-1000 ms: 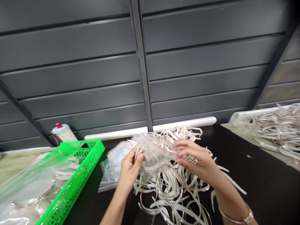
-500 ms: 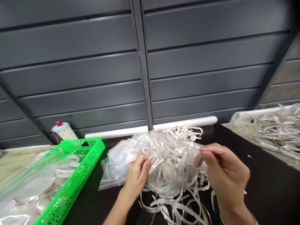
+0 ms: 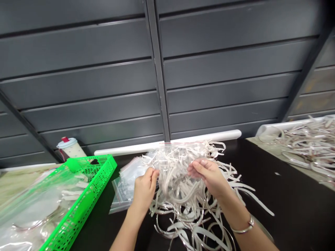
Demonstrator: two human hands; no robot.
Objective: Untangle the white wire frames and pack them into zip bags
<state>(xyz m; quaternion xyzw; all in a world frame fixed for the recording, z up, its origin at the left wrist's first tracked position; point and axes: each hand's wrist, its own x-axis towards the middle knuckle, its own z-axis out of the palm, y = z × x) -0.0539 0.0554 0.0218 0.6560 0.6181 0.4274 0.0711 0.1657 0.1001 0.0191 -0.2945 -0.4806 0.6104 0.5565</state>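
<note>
A small clear zip bag point(image 3: 174, 157) with a red seal line is held up between both hands over a tangled heap of pale curved strips point(image 3: 193, 209) on the dark table. My left hand point(image 3: 144, 186) pinches the bag's left edge, fingers closed. My right hand point(image 3: 206, 174) grips the bag's right side with curled fingers; a thin metal bangle sits on that wrist. Whether anything lies inside the bag cannot be made out against the strips behind it.
A stack of clear zip bags point(image 3: 125, 188) lies left of the heap. A green perforated crate point(image 3: 86, 198) holding bagged pieces stands at the left, with a capped cup point(image 3: 69, 146) behind it. Another heap of strips point(image 3: 309, 143) lies far right. A grey slatted wall point(image 3: 167, 69) rises behind.
The bag was stretched wide half a second ago; now my right hand has come back left and lower, and the bag stands upright and narrower between both hands.
</note>
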